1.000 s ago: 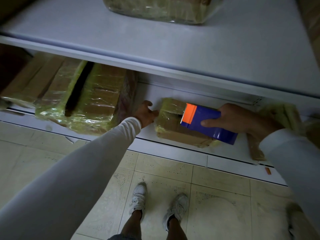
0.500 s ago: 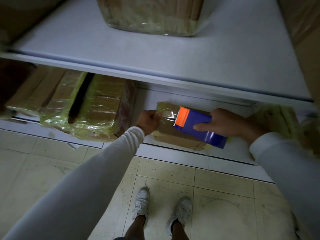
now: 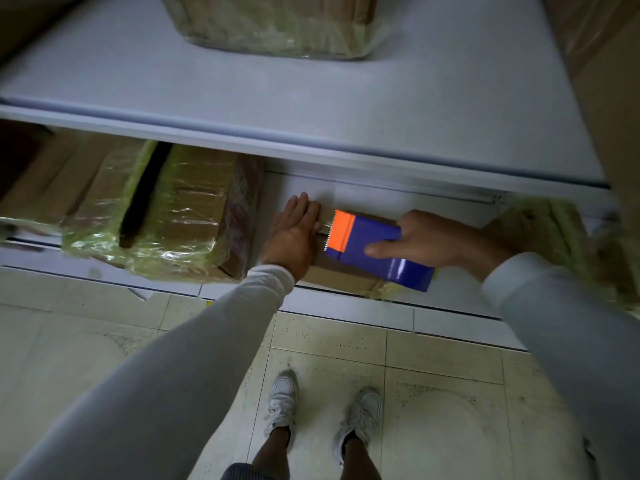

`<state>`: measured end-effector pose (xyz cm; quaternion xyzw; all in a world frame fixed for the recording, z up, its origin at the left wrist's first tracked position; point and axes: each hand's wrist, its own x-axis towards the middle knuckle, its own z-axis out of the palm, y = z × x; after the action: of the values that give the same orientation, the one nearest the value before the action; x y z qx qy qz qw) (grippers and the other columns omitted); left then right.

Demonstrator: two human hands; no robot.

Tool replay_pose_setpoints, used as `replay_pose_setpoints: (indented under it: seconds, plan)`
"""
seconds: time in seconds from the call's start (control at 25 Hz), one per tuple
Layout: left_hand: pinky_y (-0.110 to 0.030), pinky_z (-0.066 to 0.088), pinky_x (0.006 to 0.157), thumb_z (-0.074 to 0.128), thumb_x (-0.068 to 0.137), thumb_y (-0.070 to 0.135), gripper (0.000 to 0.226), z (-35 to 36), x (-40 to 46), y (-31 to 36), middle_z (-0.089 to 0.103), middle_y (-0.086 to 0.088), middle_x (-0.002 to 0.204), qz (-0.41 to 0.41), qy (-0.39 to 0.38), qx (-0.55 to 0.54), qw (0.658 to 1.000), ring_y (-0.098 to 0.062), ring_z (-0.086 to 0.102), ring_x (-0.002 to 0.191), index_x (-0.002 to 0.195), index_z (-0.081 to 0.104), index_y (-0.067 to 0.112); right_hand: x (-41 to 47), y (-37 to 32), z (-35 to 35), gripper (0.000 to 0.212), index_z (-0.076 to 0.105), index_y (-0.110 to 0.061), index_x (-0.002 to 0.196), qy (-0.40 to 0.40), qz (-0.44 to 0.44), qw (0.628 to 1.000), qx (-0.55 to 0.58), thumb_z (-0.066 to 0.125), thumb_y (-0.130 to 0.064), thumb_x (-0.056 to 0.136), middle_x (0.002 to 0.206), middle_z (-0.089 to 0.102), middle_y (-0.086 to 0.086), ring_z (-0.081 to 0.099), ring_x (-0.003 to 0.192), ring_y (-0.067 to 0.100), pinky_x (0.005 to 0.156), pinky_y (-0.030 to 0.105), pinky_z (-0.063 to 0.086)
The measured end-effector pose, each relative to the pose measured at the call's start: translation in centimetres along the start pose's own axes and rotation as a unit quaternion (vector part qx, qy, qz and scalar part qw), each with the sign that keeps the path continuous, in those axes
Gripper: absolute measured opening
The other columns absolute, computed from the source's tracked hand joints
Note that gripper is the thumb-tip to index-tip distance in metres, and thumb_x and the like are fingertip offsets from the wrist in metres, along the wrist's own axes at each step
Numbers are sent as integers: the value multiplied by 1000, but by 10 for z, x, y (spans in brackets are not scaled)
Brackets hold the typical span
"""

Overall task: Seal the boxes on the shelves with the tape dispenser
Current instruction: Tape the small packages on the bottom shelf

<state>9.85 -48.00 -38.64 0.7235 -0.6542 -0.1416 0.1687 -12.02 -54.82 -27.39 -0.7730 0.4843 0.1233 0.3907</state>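
Note:
A small cardboard box point(image 3: 341, 277) lies on the bottom shelf point(image 3: 450, 296), partly covered by my hands. My right hand point(image 3: 433, 242) grips a blue tape dispenser point(image 3: 377, 252) with an orange front and a toothed blade, held on top of the box. My left hand point(image 3: 294, 235) lies flat with straight fingers on the box's left end, just left of the blade.
A large box wrapped in yellowish tape point(image 3: 166, 216) sits to the left on the same shelf. Another wrapped box point(image 3: 547, 230) is at the right. The upper shelf point(image 3: 311, 109) overhangs and carries a wrapped box point(image 3: 277, 22). My feet point(image 3: 322, 414) stand on tiled floor.
My left hand has gone from holding the box's left end to lying flat on its top. The dispenser has stayed on the box, shifted slightly left.

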Motion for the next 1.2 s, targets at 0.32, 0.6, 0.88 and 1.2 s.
replay_pose_setpoints:
  seconds: [0.32,0.6,0.88,1.2]
  plan:
    - [-39,13,118,32,102,27,47,-3,1,-3,19,-11,157,22,-26,14,999,-27,12,146,147,29,13,-50,82,-23,29,59,-12,64,11,81,991,109,75,-29,82,48,59,-4,56,42,6,38,11,36]
    - [-42,16,115,29,98,29,50,-12,1,12,33,-19,150,77,13,50,996,-35,26,141,140,42,5,-38,84,11,36,67,-4,84,-10,85,983,162,71,-40,84,74,70,13,65,65,20,53,19,48]
    - [-39,7,117,22,101,39,53,13,-3,41,17,-4,158,107,-78,135,982,-21,11,146,150,17,20,-37,75,27,51,67,-6,91,-20,50,980,193,66,-55,77,74,72,6,67,65,17,62,27,50]
    - [-43,2,119,26,88,70,77,14,-2,45,6,-1,160,84,-120,108,983,-21,1,147,151,9,29,-80,101,20,41,58,-6,67,-10,114,981,155,68,-41,85,52,56,4,55,47,13,50,21,39]
